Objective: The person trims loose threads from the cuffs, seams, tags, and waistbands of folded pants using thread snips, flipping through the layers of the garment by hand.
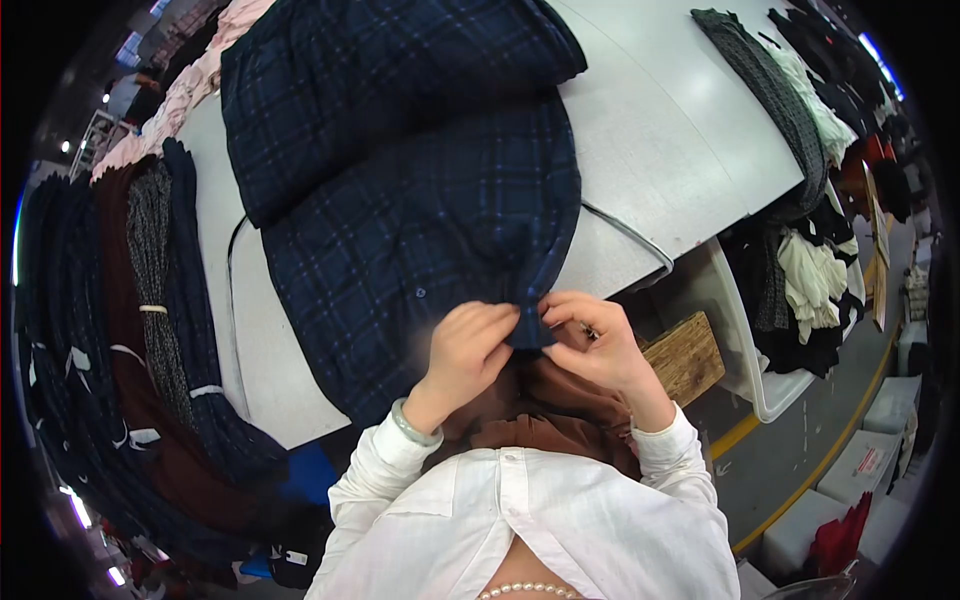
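A dark navy plaid garment (380, 220) with lighter blue lines lies over the table and hangs down its near edge towards my lap. My left hand (468, 352) has its fingers closed on the garment's near edge. Across from it, my right hand (600, 345) pinches the same narrow edge between thumb and fingers. A short folded strip of the cloth shows between the two hands. One small button (421, 293) sits on the plaid, left of my left hand. The fabric under my fingertips is partly hidden.
Bundles of dark cloth (140, 300), some tied with bands, hang along the left side of the white table (660, 120). To the right stands a white bin (735, 330) with cream and black cloth. A wooden block (685, 358) is beside my right forearm; brown fabric (560, 425) covers my lap.
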